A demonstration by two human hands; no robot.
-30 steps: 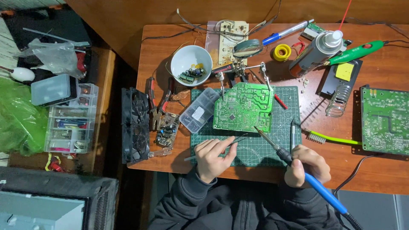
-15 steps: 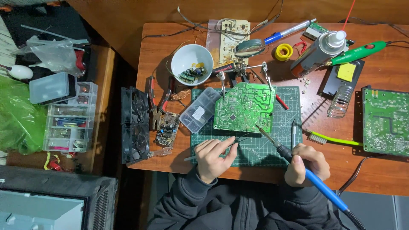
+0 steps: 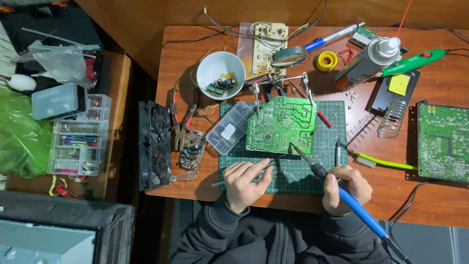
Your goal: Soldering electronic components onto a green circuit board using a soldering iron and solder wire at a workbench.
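Note:
A green circuit board (image 3: 282, 125) is clamped in a helping-hands stand (image 3: 278, 83) over a green cutting mat (image 3: 293, 171). My right hand (image 3: 344, 188) grips a blue-handled soldering iron (image 3: 337, 188), its tip touching the board's lower right edge. My left hand (image 3: 244, 183) holds thin black tweezers (image 3: 274, 163) whose points lie just below the board's lower edge. Both hands rest on the mat near the table's front edge.
A white bowl (image 3: 221, 74) of parts, a clear parts box (image 3: 229, 128), pliers (image 3: 180, 117), a small board (image 3: 191, 149) and a black fan (image 3: 154, 145) lie left. A spray can (image 3: 366, 61), solder roll (image 3: 326, 61), iron stand (image 3: 393, 117), brush (image 3: 381, 161) and second green board (image 3: 443, 142) lie right.
The soldering iron tip has crept slightly up to the board's lower edge. Both hands stay almost in place.

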